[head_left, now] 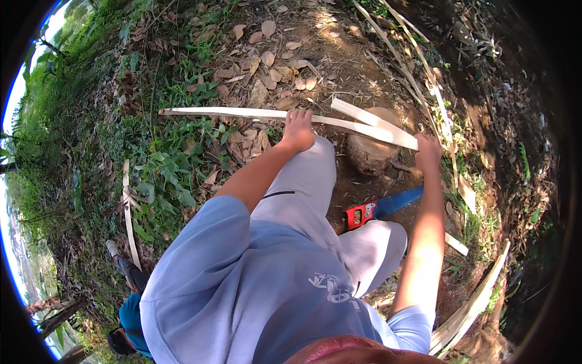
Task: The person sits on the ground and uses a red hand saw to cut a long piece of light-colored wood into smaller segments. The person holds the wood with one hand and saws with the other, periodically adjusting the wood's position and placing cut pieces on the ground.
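Observation:
My left hand [297, 130] is closed around a long pale wood strip [224, 112], just above my left knee. The strip reaches out to the left over leaves and runs right across a tree stump [368, 155]. A shorter pale wood slat [354, 112] slants over the stump and meets the strip near its right end. At that end my right hand [428, 151] is closed on the pale wood; whether the two pieces are joined there I cannot tell. Below the stump lies a hand saw [361, 214] with a red handle and blue blade, its far end hidden behind my right forearm.
Several long pale strips [433, 85] lie on the ground at the upper right. More split wood [473, 309] lies at the lower right, and another strip [128, 212] on the left slope. A person in a teal top [130, 318] is at the lower left. Dry leaves [273, 73] cover the soil ahead.

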Motion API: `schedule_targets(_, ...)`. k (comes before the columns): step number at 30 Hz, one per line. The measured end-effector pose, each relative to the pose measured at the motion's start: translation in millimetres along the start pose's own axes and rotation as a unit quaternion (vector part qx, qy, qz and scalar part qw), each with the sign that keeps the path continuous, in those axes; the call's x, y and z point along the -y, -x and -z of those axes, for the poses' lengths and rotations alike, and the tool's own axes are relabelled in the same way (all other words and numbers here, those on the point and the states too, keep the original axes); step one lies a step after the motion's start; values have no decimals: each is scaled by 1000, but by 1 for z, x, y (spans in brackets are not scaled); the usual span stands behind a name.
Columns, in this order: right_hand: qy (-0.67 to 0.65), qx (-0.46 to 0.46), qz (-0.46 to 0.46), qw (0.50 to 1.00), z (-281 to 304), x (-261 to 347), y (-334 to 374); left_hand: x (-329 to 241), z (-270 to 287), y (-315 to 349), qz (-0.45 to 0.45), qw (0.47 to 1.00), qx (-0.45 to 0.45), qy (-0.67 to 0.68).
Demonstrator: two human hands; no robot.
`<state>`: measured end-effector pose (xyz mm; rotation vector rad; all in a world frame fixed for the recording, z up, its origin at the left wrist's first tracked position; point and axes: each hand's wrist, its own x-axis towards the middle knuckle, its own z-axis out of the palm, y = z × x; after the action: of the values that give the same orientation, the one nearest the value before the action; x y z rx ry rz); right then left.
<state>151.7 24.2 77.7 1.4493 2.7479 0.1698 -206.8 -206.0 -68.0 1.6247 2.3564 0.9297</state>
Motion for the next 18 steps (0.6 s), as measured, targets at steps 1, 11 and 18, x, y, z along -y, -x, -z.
schedule_targets(1,-8,-4,0,1000,5,1,2,0,-1,0,-5,1000,-3,-6)
schedule_targets(11,-15,27,-17,999,16,5,4,0,2,-2,-7,1000,12,-19)
schedule_targets(18,71,-34,-25,997,53,-20,28,-15,19,-4,-91,995,31,23)
